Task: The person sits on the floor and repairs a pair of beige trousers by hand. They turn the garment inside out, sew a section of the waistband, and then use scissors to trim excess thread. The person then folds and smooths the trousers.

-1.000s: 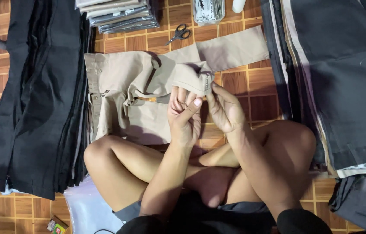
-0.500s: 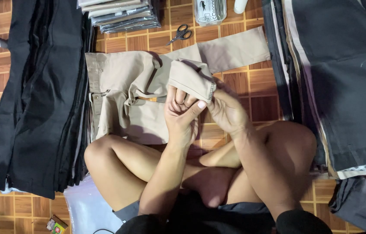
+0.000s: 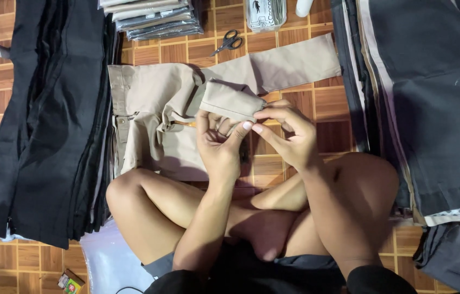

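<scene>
- The left hand (image 3: 218,146) and the right hand (image 3: 284,133) meet at the hem end of one leg of a pair of khaki trousers (image 3: 156,114); both have a grip on the cloth, with the fingertips pinching the folded-back cuff (image 3: 229,100) between them, lifted just above the floor.
- The left-hand grip comes from below, fingers curled up under the cuff; the right-hand grip pinches its near right corner from the side.
- The cuff looks turned back on itself into a short flat band. Whether a thread, tag or stitch is being worked there is too small to tell.
- The rest of the trousers lies spread on the wooden parquet floor (image 3: 295,95): the waistband to the left, rumpled at the fly, and the other leg stretched out flat toward the upper right, its hem not in hand.
- Judged from this, one leg end is under work and the other is still to do; the garment is not folded yet.
- The person sits cross-legged, knees just below the trousers.
- A pair of scissors (image 3: 228,42) lies on the floor beyond the trousers, untouched.
- A stack of packed garments in clear bags (image 3: 151,16) sits at the top, so some pieces appear finished.
- A thick pile of dark trousers (image 3: 45,120) lies to the left, and another pile of dark garments (image 3: 426,98) to the right.
</scene>
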